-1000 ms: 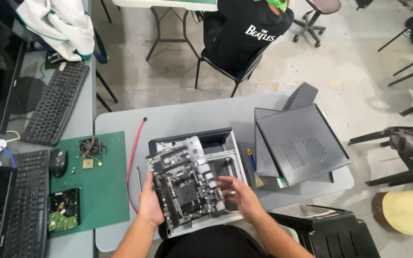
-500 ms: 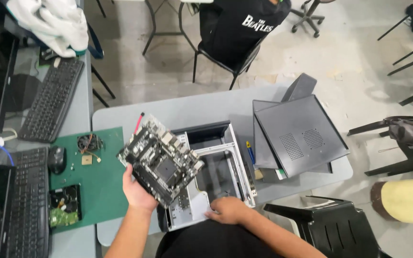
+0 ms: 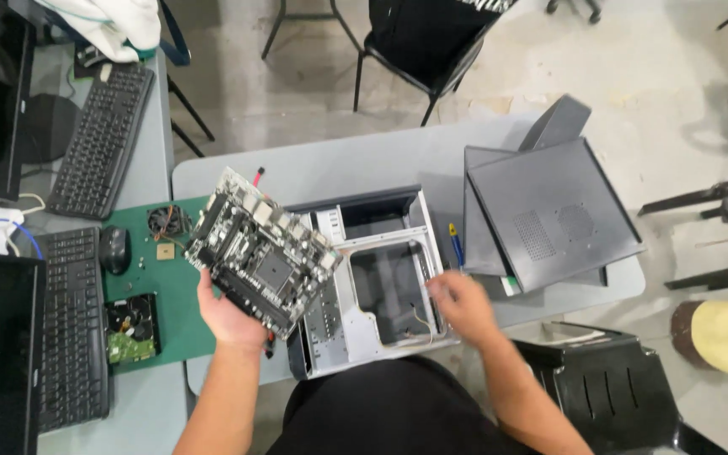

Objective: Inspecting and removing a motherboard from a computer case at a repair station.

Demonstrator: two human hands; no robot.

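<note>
I see my left hand (image 3: 231, 316) gripping the motherboard (image 3: 261, 250) by its near edge, fingers closed around it from below. The board is lifted clear of the computer case (image 3: 364, 282) and hangs tilted above the left side of the case and the edge of the green mat (image 3: 170, 316). My right hand (image 3: 461, 305) rests on the right rim of the case, fingers loosely curled and holding nothing that I can see; the picture is a little blurred there, so I cannot tell if a fingertip touches the thin wires lying inside.

The case lies on its side on the grey table (image 3: 364, 168), its inside open and bare where a board would sit. To the right, the removed side panel (image 3: 549, 215) lies flat, and a screwdriver (image 3: 457, 246) with a blue and yellow handle lies between the panel and the case. On the green mat I see a small fan (image 3: 166, 222), a square chip (image 3: 164, 251) and a hard drive (image 3: 132, 327).

My judgement: the step in hand is the carrying of the board, out of the case and toward the mat. The next move calls for a flat free place on the mat, far enough from the fan and chip, and a slow lowering with the board held level, only by its edges.
</note>
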